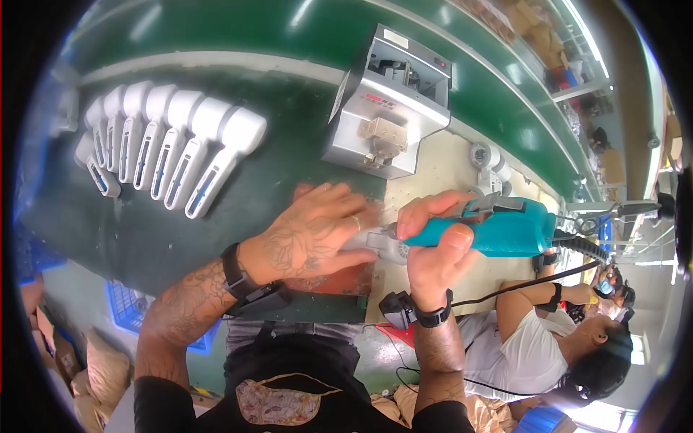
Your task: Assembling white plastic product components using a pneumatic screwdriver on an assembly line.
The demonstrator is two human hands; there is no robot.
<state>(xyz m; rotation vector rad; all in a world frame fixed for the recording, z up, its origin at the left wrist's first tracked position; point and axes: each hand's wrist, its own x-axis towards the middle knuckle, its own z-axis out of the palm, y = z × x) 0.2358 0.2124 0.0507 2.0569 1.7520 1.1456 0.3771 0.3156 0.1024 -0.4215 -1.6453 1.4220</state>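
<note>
My right hand (437,249) is wrapped round a teal electric screwdriver (494,229), held level with its tip pointing left. The tip meets a white plastic housing (390,249) with a round slotted end, low over the bench. My left hand (310,231) is closed on this same housing from the left. Its fingertips are slightly blurred, and they cover much of the part. Beneath the hands lies a reddish-brown pad (336,278), partly hidden.
Several white handheld appliances (224,155) with rounded heads stand in a row at the left. A silver boxy machine (393,108) stands behind my hands. Another white part (493,162) lies at the right. A cable (520,283) runs past my right wrist. A co-worker (548,339) sits at the right.
</note>
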